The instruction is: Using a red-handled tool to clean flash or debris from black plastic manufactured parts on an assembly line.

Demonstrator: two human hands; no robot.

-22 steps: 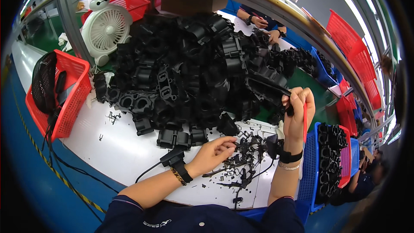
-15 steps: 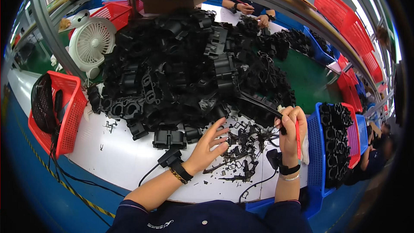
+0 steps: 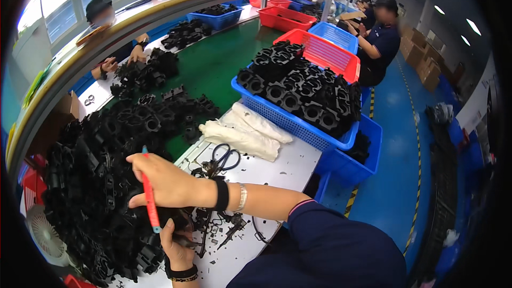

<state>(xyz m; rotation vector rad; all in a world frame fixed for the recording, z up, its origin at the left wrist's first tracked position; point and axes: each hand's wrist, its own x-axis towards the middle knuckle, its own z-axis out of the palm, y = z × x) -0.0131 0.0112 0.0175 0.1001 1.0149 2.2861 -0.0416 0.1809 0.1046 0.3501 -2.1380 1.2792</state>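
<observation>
My right hand [image 3: 173, 184] is closed around a slim red pen-shaped tool [image 3: 150, 202] with blue-grey ends. It is over the right side of a large heap of black moulded plastic parts [image 3: 90, 181]. Just below it, my left hand [image 3: 178, 248] curls around a dark plastic part [image 3: 185, 239], mostly hidden by the fingers and the right hand. Thin black scrap pieces [image 3: 232, 229] lie scattered on the white table beside both hands. A pair of dark-handled scissors [image 3: 226, 157] rests just beyond my right wrist.
White cloth gloves [image 3: 245, 130] lie beside a blue crate [image 3: 298, 122] full of black parts. A red crate [image 3: 320, 53] stands behind it. Across the green surface [image 3: 218, 53], a co-worker's hands [image 3: 136, 53] handle parts. Another person [image 3: 381, 37] is at the far right. A white fan [image 3: 48, 232] stands lower left.
My view has swung to the right, bringing the crates and aisle in. My left hand, earlier open and spread, is now curled around a dark part near the right hand, which keeps the red tool.
</observation>
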